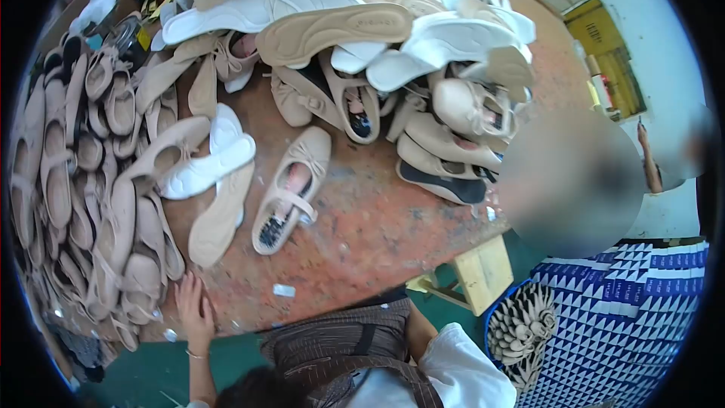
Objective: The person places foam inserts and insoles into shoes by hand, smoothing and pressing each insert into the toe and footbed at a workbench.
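Centrally, one shoe (311, 153); left hand (194, 308) on table (362, 238).

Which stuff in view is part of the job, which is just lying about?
Likely the job:
- lone shoe mid-table
- loose white insole and beige insole beside it
- insole heap
- shoe pile near the left hand

Probably just lying about:
- pale scrap by the table edge
- wooden stool beyond the table

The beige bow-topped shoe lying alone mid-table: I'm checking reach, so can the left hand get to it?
Probably yes: the left hand rests close by, open, and mostly bare reddish-brown tabletop lies between it and the beige shoe.
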Action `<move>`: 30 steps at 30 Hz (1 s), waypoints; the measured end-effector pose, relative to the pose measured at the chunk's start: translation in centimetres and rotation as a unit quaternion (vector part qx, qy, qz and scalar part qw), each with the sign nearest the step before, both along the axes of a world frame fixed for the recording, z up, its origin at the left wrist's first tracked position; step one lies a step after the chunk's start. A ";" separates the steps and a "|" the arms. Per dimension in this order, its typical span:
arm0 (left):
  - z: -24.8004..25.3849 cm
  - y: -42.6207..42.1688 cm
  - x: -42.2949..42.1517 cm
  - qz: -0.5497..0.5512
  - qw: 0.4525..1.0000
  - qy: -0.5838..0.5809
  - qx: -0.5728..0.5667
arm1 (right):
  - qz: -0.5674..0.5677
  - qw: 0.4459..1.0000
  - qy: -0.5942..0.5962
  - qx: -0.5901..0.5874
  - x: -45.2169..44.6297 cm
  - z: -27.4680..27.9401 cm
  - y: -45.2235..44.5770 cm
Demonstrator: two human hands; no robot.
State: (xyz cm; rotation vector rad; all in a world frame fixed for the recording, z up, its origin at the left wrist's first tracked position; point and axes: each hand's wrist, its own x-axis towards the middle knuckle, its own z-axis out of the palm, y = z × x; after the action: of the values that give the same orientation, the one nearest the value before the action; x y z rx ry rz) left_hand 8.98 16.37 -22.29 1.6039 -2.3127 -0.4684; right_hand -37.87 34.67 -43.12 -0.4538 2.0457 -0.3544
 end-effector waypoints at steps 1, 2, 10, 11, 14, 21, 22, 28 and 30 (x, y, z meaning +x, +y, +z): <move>0.5 0.1 -0.9 0.010 1.000 -0.007 -0.021 | 0.041 0.999 0.011 0.009 -1.3 0.3 0.9; 0.6 0.2 -1.4 0.007 0.999 -0.013 -0.050 | 0.083 0.996 0.022 0.020 -2.8 0.8 2.0; 2.7 1.5 -13.0 0.036 0.976 0.153 -0.149 | 0.342 0.910 -0.038 -0.231 -13.7 24.1 -3.8; 3.4 0.7 -14.7 0.011 0.975 0.163 -0.150 | 0.269 0.931 0.023 -0.246 -12.8 30.5 -6.6; 4.0 -1.9 -19.2 -0.011 0.973 0.175 -0.151 | 0.134 0.779 0.180 -0.586 -15.5 36.2 -13.9; 0.2 -6.1 -22.3 0.022 0.975 0.200 -0.092 | 0.029 0.703 0.405 -0.583 -22.0 40.0 -30.2; 0.7 -5.8 -22.1 0.028 0.970 0.218 -0.102 | 0.030 0.760 0.327 -0.561 -22.1 40.5 -30.6; 2.6 -1.0 -17.7 0.090 0.975 0.187 -0.081 | 0.052 0.641 0.354 -0.679 -18.8 44.6 -28.1; 4.1 0.4 -17.5 0.119 0.973 0.163 -0.108 | 0.025 0.649 0.296 -0.700 -16.2 44.9 -26.0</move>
State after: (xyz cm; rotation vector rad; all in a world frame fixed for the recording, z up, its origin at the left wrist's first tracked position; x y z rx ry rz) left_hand -8.49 16.77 -18.22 1.5393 -1.8361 -0.3755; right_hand -54.04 8.64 1.73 -1.7181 1.9058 -2.0128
